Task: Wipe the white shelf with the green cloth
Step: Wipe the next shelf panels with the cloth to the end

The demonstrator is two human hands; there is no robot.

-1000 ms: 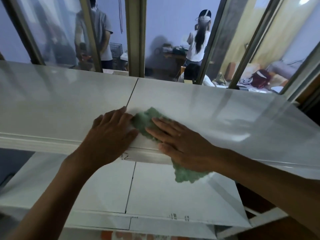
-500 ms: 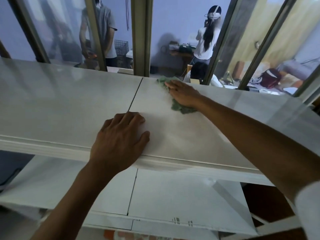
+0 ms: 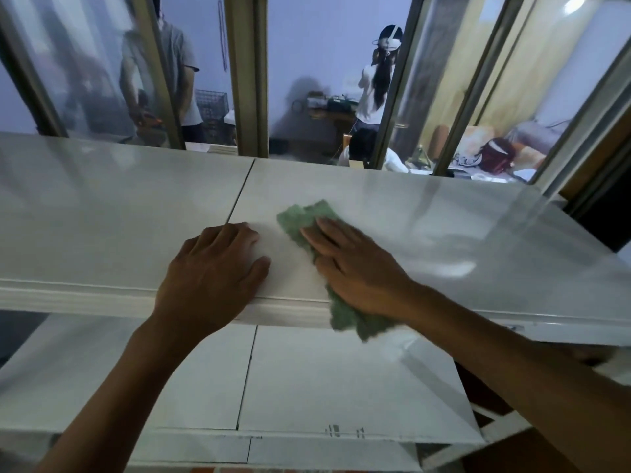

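The white shelf [image 3: 102, 220] runs across the view, its glossy top board split by a thin seam near the middle. A green cloth [image 3: 300, 216] lies on the board just right of the seam, one end hanging over the front edge. My right hand [image 3: 355, 268] presses flat on the cloth with straight fingers. My left hand [image 3: 211, 274] rests flat on the bare board beside it, near the front edge and holding nothing.
A lower white shelf board [image 3: 324, 380] sits below. Behind the shelf stand glass panes in metal frames [image 3: 247, 73]. Through them I see people [image 3: 379, 87] in another room. A dark gap opens at the far right [image 3: 597, 213].
My right hand has dragged the green cloth from the back edge of the top board to the front edge, so the cloth again hangs over it. My left hand stayed in place.
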